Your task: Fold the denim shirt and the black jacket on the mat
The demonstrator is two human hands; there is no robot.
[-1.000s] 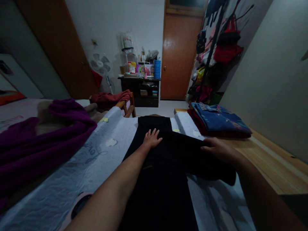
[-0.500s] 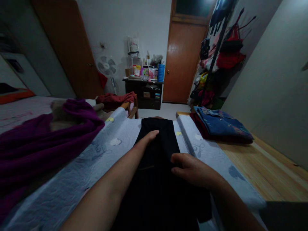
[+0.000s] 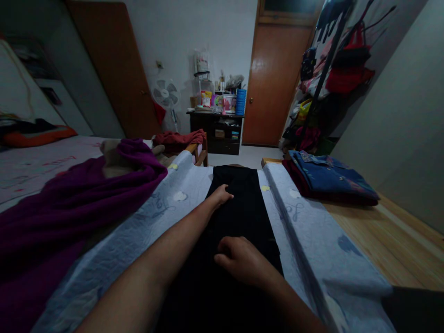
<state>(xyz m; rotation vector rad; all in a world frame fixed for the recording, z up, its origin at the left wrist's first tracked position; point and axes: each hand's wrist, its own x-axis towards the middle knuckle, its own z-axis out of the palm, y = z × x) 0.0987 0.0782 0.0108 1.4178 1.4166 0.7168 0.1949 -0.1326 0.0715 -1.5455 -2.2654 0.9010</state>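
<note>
Long black cloth, which looks like a pair of trousers (image 3: 243, 212), lies lengthwise in front of me on a pale blue patterned cover (image 3: 194, 185). My left hand (image 3: 221, 196) rests on its left side toward the far end, thumb and fingers apart. Nearer to me, my right hand (image 3: 241, 259) is over the middle of the black cloth. Its fingers are curled toward the thumb and seem to pinch the dark fabric, though the fingertips are hard to make out.
A purple blanket (image 3: 97, 199) is heaped at left. On the right, a folded denim garment (image 3: 329, 173) lies on dark red cloth beside a wooden surface (image 3: 374, 245). Farther back stand a fan (image 3: 166, 95), a dark cabinet (image 3: 208, 134) and a door (image 3: 267, 88).
My right hand has moved left from the trousers' right edge to their middle. That edge now lies straighter, farther in. My left hand stays near the far end, and the view has shifted slightly.
</note>
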